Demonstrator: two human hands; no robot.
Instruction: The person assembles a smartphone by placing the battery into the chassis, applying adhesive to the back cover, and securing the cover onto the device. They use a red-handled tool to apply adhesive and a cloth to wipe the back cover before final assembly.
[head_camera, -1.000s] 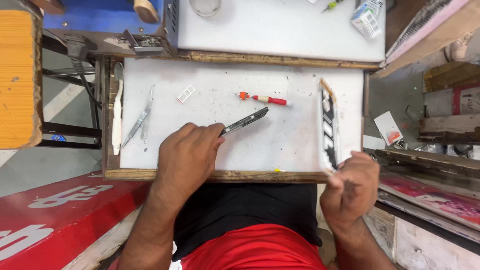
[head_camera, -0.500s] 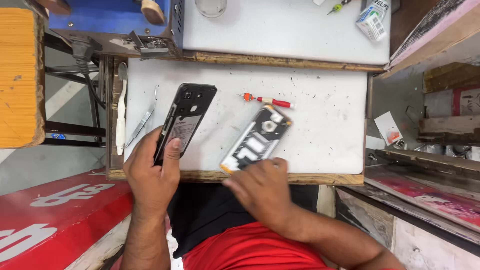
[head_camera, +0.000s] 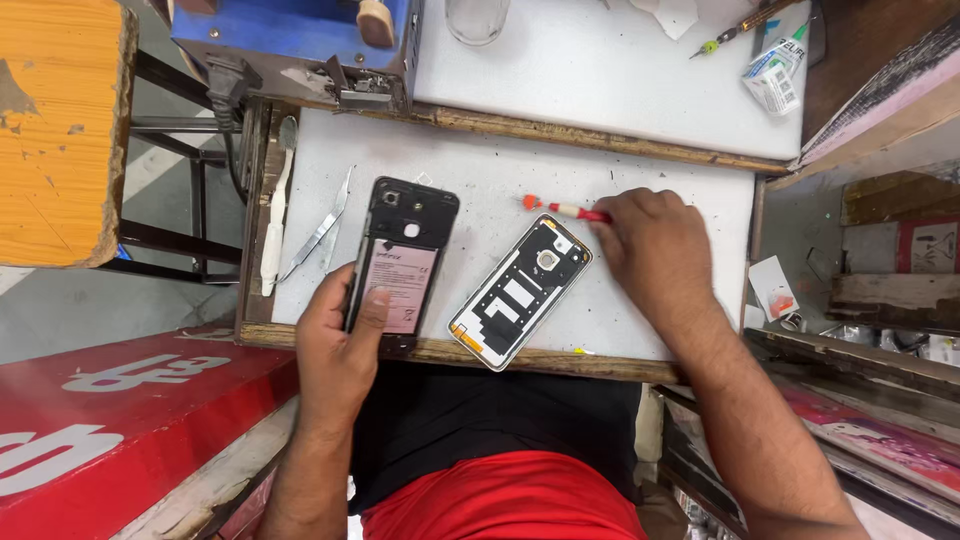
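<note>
My left hand (head_camera: 338, 345) holds an opened black phone (head_camera: 402, 262) by its lower end, back side up, with the battery showing. Its removed back cover (head_camera: 520, 292) lies inside-up on the white worktop (head_camera: 480, 190), just right of the phone. My right hand (head_camera: 655, 245) rests on the worktop past the cover, its fingers closed over the handle of a small red screwdriver (head_camera: 562, 209) whose orange tip sticks out to the left.
Metal tweezers (head_camera: 322, 228) and a white spudger (head_camera: 274, 222) lie at the worktop's left edge. A blue machine (head_camera: 290, 40) stands at the back left. A second screwdriver (head_camera: 735, 27) and a small box (head_camera: 775, 70) sit on the far shelf. An orange stool (head_camera: 60, 130) is at left.
The back cover has come off the phone and now lies on the worktop. My right hand let go of it and moved up and right onto the red screwdriver. My left hand lowered the phone.
</note>
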